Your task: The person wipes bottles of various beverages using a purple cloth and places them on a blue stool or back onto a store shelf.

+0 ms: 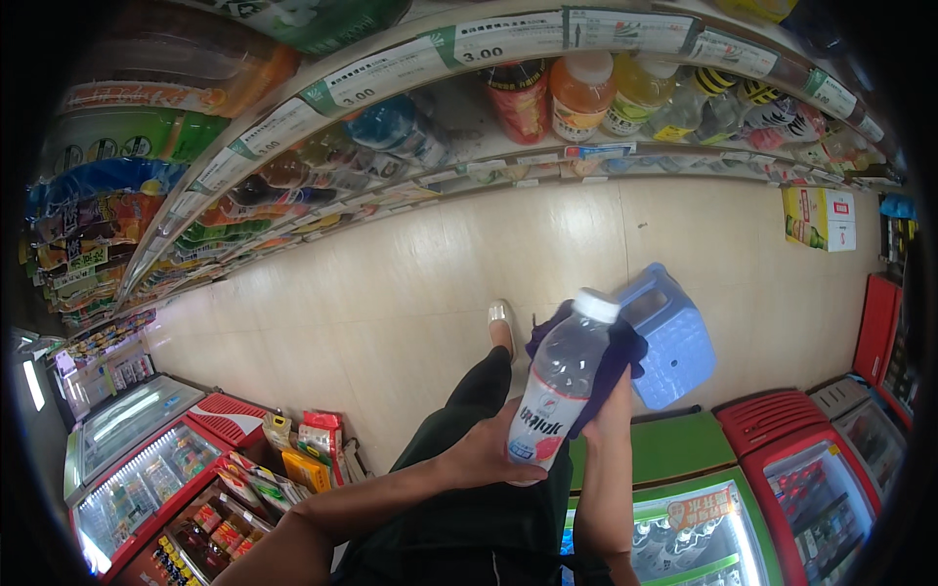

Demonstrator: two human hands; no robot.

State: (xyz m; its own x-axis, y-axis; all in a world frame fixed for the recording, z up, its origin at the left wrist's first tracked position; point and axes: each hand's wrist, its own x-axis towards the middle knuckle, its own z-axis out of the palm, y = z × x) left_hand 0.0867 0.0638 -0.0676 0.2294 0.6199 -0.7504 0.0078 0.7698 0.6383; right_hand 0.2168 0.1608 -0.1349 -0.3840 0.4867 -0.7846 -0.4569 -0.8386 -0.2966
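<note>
A clear plastic drink bottle (pixel 560 381) with a white cap and a printed label is held tilted in front of my body, its cap pointing away from me. Around its lower end, my left hand (pixel 480 453) is closed, thumb near the base. My right hand (pixel 614 414) holds a dark purple cloth (pixel 612 366) against the bottle's right side and behind its neck. The right fingers are mostly hidden by the cloth and bottle. Beyond the cloth, a blue plastic step stool (pixel 678 344) rests on the floor.
Shelves with price strips (pixel 440 62) run along the far side, carrying drink bottles (pixel 582 95). Behind me are a green-framed glass cooler (pixel 659 454) and a red cooler (pixel 780 432). A yellow-white carton (pixel 821 218) stands at right. Packaged goods (pixel 311 447) sit at lower left.
</note>
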